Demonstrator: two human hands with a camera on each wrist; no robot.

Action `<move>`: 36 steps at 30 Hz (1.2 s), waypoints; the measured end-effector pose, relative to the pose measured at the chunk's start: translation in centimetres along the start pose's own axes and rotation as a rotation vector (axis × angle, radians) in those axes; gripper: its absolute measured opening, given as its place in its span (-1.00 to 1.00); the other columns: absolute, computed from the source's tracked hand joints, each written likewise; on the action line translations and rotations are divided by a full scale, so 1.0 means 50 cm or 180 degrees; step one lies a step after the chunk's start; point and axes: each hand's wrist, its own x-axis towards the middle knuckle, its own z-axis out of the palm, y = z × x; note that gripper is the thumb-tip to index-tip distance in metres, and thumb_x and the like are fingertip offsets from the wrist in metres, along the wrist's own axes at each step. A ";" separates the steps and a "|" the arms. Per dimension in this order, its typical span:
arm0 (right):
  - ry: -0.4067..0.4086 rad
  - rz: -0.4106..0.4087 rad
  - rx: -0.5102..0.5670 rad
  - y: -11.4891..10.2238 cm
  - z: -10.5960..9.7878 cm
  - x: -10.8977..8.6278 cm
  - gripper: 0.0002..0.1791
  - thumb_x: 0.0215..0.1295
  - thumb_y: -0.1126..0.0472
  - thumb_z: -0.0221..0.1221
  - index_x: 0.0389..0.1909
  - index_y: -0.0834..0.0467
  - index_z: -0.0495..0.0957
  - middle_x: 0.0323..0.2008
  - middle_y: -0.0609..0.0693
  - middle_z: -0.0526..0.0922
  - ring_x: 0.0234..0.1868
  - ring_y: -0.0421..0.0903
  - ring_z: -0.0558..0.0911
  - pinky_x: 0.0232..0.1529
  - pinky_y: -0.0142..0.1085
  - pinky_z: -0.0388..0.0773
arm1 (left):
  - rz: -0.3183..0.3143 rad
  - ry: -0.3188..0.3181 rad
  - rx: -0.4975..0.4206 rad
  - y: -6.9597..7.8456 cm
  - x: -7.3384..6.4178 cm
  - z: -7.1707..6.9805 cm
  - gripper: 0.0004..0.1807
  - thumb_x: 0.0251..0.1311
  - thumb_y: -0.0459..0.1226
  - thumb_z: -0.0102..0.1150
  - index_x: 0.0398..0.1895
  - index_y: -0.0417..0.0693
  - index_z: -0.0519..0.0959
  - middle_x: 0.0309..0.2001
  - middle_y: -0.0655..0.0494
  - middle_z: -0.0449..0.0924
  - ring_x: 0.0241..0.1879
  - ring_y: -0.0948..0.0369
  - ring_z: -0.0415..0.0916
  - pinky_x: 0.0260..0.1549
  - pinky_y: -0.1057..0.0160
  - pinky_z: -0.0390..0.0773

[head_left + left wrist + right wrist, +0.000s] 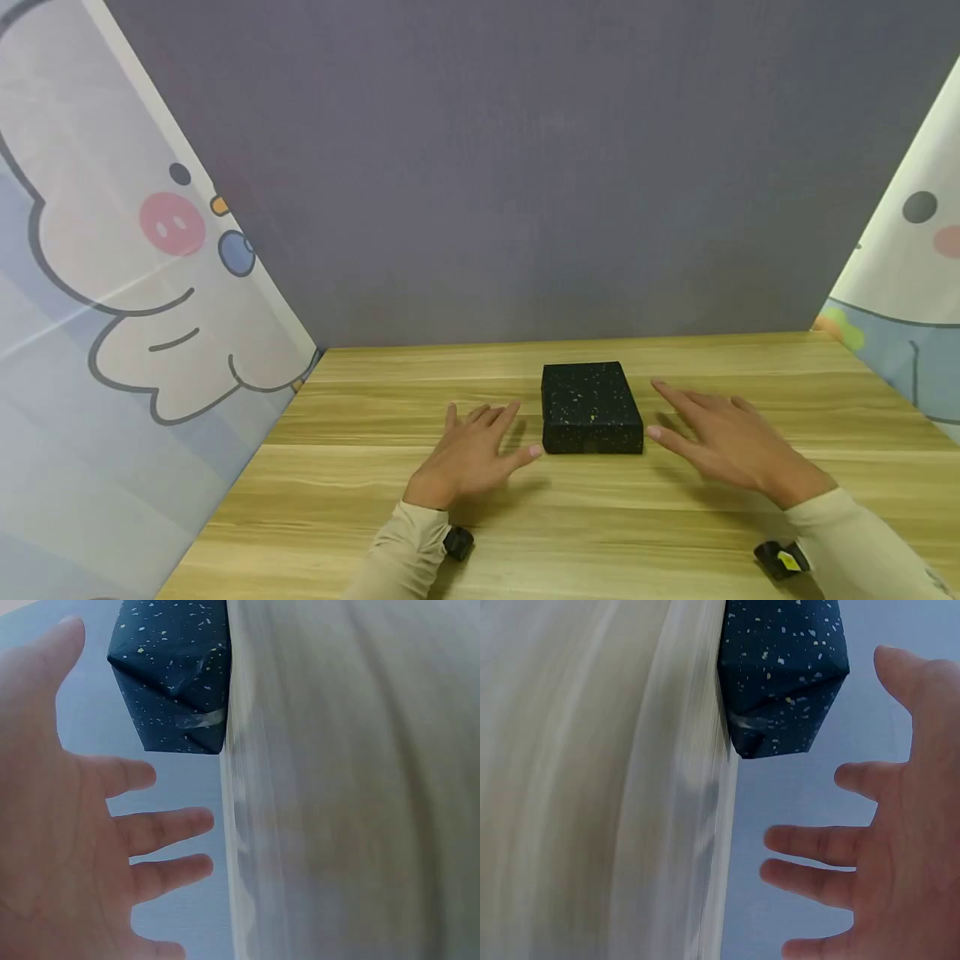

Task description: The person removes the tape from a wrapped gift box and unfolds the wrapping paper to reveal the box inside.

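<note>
A flat box wrapped in black speckled paper [591, 400] lies on the wooden table, between the two hands in the head view. To its left is my left hand [474, 454], fingers spread and thumb tip near the box's front left corner. My right hand [723, 437] is on the other side, its thumb and index finger pointing at the right edge. Both hands hold nothing. In the left wrist view, the folded paper end [176, 705] shows a strip of clear tape. The right wrist view shows the opposite folded end [784, 712], also taped.
The light wood-grain table [315, 517] reaches back to a grey upright panel [525, 167]. Cartoon-printed sheets hang at the left [90, 350] and at the right [915, 275]. Each wrist wears a small black device, such as the left one [458, 543].
</note>
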 end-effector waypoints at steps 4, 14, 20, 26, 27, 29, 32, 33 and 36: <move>-0.0010 -0.0003 0.0102 -0.004 0.003 0.009 -0.21 0.47 -0.28 0.00 0.55 0.08 0.18 0.14 0.21 0.63 0.12 0.28 0.59 0.10 0.44 0.25 | -0.0023 -0.0043 -0.0156 0.006 0.014 0.004 0.00 0.29 0.50 -0.51 0.61 0.11 0.08 0.36 0.03 0.43 0.40 -0.04 0.26 0.35 -0.39 -0.18; -0.0320 0.0299 0.0707 0.001 0.008 0.032 -0.19 0.52 -0.30 -0.11 0.52 0.20 0.19 -0.08 0.04 0.74 -0.12 0.08 0.72 -0.08 0.20 0.53 | -0.0058 0.0057 -0.0303 0.017 0.051 0.003 -0.05 0.37 0.43 -0.56 0.53 0.02 0.27 0.12 0.14 0.64 0.10 0.10 0.58 -0.04 -0.04 0.57; -0.0458 0.0428 0.0883 -0.004 0.011 0.050 -0.15 0.50 -0.36 -0.15 0.54 0.17 0.16 0.02 0.14 0.69 -0.03 0.13 0.68 -0.05 0.21 0.51 | -0.0147 -0.0023 -0.0543 0.025 0.061 -0.006 -0.07 0.37 0.43 -0.48 0.52 0.02 0.29 0.03 0.18 0.68 0.02 0.15 0.62 -0.04 -0.01 0.58; -0.0549 0.0478 0.1021 -0.016 0.020 0.068 -0.11 0.47 -0.40 -0.16 0.55 0.16 0.14 0.09 0.19 0.65 0.06 0.18 0.65 0.02 0.25 0.47 | -0.0209 -0.0027 -0.0568 0.032 0.071 -0.008 -0.08 0.38 0.42 -0.49 0.51 0.03 0.30 0.04 0.16 0.68 0.04 0.12 0.62 -0.04 -0.05 0.57; -0.0564 0.0483 0.1033 -0.018 0.021 0.071 -0.10 0.47 -0.41 -0.17 0.55 0.16 0.13 0.11 0.20 0.64 0.07 0.19 0.64 0.04 0.25 0.46 | -0.0219 -0.0021 -0.0577 0.033 0.073 -0.008 -0.08 0.39 0.42 -0.48 0.52 0.02 0.30 0.04 0.15 0.68 0.04 0.11 0.62 -0.04 -0.05 0.57; -0.0583 0.0494 0.1061 -0.021 0.023 0.078 -0.09 0.47 -0.41 -0.17 0.55 0.18 0.13 0.13 0.23 0.63 0.09 0.21 0.63 0.05 0.26 0.44 | -0.0230 -0.0017 -0.0593 0.036 0.077 -0.007 -0.08 0.39 0.42 -0.48 0.52 0.00 0.29 0.04 0.14 0.68 0.02 0.11 0.62 -0.04 -0.03 0.57; -0.0607 0.0508 0.1115 -0.025 0.025 0.086 -0.08 0.47 -0.41 -0.16 0.55 0.20 0.11 0.15 0.26 0.60 0.12 0.22 0.61 0.07 0.26 0.44 | -0.0245 -0.0030 -0.0595 0.040 0.082 -0.005 -0.05 0.37 0.43 -0.47 0.55 -0.01 0.23 0.02 0.16 0.69 -0.02 0.12 0.64 -0.09 0.00 0.59; -0.0612 0.0514 0.1131 -0.026 0.026 0.089 -0.07 0.46 -0.41 -0.16 0.55 0.21 0.11 0.15 0.27 0.60 0.12 0.23 0.60 0.08 0.26 0.43 | -0.0256 -0.0041 -0.0589 0.042 0.083 -0.004 -0.04 0.36 0.44 -0.46 0.56 0.00 0.20 0.01 0.18 0.70 -0.03 0.13 0.64 -0.10 0.01 0.59; -0.0637 0.0540 0.1156 -0.027 0.027 0.095 -0.05 0.45 -0.43 -0.16 0.56 0.22 0.08 0.16 0.29 0.59 0.14 0.25 0.59 0.08 0.27 0.43 | -0.0255 -0.0056 -0.0608 0.049 0.087 -0.001 -0.01 0.32 0.47 -0.43 0.59 0.02 0.13 -0.02 0.20 0.70 -0.10 0.15 0.65 -0.17 0.04 0.59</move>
